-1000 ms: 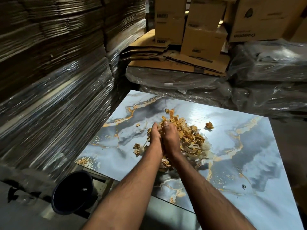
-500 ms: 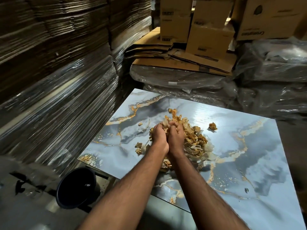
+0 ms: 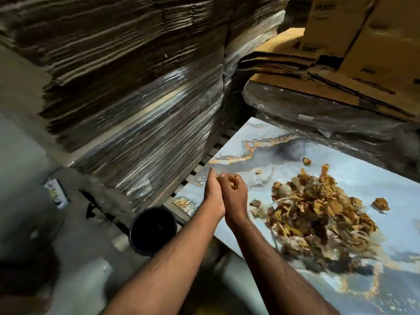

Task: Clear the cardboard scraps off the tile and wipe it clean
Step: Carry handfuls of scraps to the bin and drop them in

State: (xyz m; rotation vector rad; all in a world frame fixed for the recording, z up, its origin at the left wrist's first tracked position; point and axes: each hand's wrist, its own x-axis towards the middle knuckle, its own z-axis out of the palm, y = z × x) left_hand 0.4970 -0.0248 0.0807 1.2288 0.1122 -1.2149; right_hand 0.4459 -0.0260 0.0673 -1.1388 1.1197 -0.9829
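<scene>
Scraps (image 3: 318,212) are heaped at right of frame on the tile (image 3: 375,173). A small handful is held at centre, cupped between the left hand (image 3: 212,192) and the curled right hand (image 3: 234,194). Clearing is judged under way; carrying to the bucket (image 3: 152,230), lower left, seems called for next.
</scene>
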